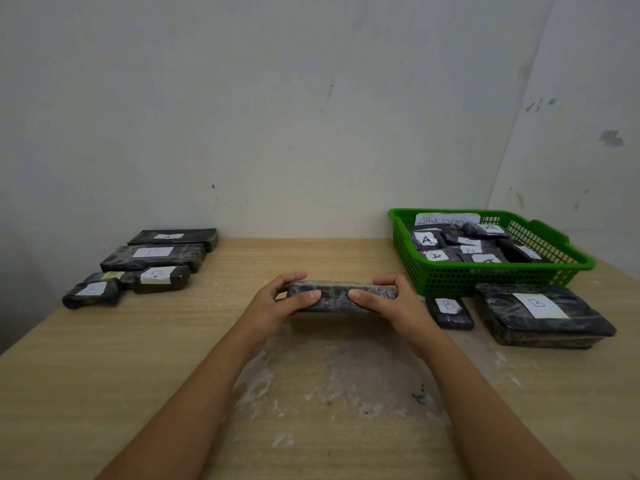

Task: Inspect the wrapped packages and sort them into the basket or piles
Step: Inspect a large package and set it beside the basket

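Left fingers: the left hand (277,303) curls round the left end of the held package (341,295), thumb on the near face, fingers over the top edge.
Right fingers: the right hand (391,301) grips the right end the same way, thumb pressed on the near face, fingers hooked over the far edge.
Held package: dark, film-wrapped, long and flat, held level at the middle of the surface (138,358); whether it touches the wood I cannot tell, and no label shows on the side facing the camera.
Right pile: a small package marked B (449,311) lies just beside the right hand, with a large package marked B (540,315) next to it, both in front of the basket.
Basket: the green basket (485,275) stands at the far right, holding several wrapped packages labelled A and a paper sign.
Left pile: a group of wrapped packages (152,261) lies far left, well apart from the hands, labels A and B readable on some.
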Demonstrator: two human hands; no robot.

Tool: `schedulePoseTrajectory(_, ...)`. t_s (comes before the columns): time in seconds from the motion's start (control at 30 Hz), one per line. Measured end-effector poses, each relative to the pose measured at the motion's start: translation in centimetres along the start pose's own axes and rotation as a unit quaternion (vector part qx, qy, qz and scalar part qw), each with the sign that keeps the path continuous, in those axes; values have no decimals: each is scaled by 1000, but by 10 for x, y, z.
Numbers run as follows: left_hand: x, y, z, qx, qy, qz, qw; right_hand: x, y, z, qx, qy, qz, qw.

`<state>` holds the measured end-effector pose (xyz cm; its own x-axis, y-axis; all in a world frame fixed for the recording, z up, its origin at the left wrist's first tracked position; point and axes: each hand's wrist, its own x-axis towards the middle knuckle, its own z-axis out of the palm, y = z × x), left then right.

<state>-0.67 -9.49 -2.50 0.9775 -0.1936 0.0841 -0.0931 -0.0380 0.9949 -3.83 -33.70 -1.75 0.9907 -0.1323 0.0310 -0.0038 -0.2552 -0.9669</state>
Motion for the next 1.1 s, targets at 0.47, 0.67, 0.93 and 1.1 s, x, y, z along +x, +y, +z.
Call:
schedulePoseTrajectory(0.47,-6,3,14,23,48,59,997,-2,-5,5,-26,33,-8,999)
schedulePoseTrajectory(0.67,-8,3,15,25,45,59,997,-5,-7,5,-5,36,-31,999)
schedulePoseTrajectory(0.93,-5,7,12,5,66,73,995,-6,-8,-4,12,-13,-48,999)
schedulePoseTrajectory(1.1,-7,12,7,-34,41,75,996,-6,-10,-7,24,-29,-86,996)
